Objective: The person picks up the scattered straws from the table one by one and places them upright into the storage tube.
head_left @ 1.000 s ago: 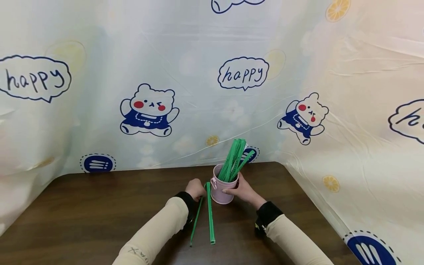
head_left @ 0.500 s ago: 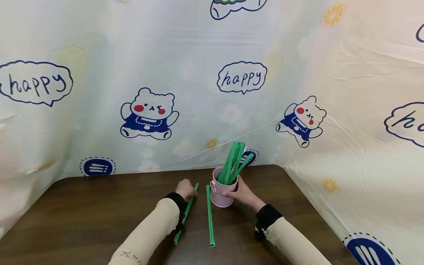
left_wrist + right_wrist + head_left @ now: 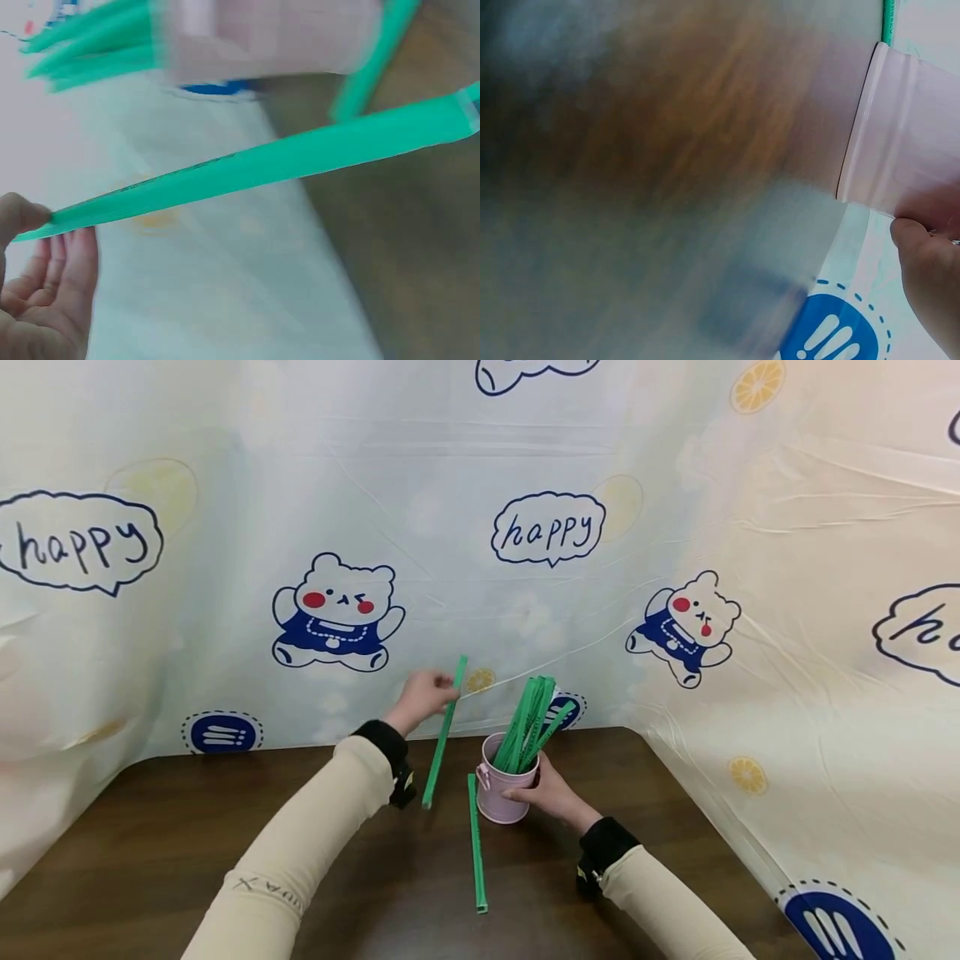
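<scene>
My left hand (image 3: 424,695) is raised above the table and pinches a long green stick (image 3: 443,743) near its top end; the stick hangs down and left of the cup. In the left wrist view that green stick (image 3: 270,161) runs across the frame from my fingertips (image 3: 19,217). My right hand (image 3: 543,789) grips the side of a small pink cup (image 3: 501,790) that stands on the table with several green sticks (image 3: 534,722) leaning out of it. The right wrist view shows the pink cup (image 3: 904,142) against my thumb. Another green stick (image 3: 476,843) lies flat on the table in front of the cup.
The dark wooden table (image 3: 187,852) is walled at the back and right by a plastic sheet (image 3: 337,610) printed with bears and "happy" bubbles. The table's right edge meets the sheet close to the cup.
My left hand has lifted one green stick off the table and raised it up beside the cup. The right hand and the cup have stayed put.
</scene>
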`<act>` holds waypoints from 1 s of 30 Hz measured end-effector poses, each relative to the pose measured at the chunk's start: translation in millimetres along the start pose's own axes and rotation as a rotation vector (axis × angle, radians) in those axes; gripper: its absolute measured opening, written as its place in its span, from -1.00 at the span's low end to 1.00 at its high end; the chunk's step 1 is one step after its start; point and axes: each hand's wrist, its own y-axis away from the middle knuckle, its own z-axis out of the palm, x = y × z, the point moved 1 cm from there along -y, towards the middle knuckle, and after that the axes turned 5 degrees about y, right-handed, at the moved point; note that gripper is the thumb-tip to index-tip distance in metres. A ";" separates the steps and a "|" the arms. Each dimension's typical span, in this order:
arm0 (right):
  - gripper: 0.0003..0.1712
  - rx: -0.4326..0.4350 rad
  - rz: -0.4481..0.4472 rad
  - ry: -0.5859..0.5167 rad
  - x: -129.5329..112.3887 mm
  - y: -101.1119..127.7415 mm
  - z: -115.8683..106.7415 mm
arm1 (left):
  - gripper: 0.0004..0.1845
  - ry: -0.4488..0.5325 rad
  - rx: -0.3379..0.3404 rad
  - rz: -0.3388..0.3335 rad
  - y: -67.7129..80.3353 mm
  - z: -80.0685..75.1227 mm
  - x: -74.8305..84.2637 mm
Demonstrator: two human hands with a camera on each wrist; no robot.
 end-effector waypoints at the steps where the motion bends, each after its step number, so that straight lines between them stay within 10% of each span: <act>1: 0.09 0.004 0.005 -0.002 0.6 0.2 -0.2 | -0.56 0.020 0.007 0.028 -1.4 -0.4 11.7; 6: 0.10 0.014 0.000 0.001 5.9 -1.0 -0.1 | -0.59 0.168 0.052 0.156 -2.0 10.5 52.6; 12: 0.12 -0.005 -0.022 -0.004 9.1 -2.2 1.8 | -0.60 0.218 -0.001 0.233 0.9 35.7 62.9; 30: 0.10 -0.045 -0.065 -0.035 4.8 -6.1 -4.1 | -0.62 0.151 -0.166 0.160 -1.7 99.2 9.1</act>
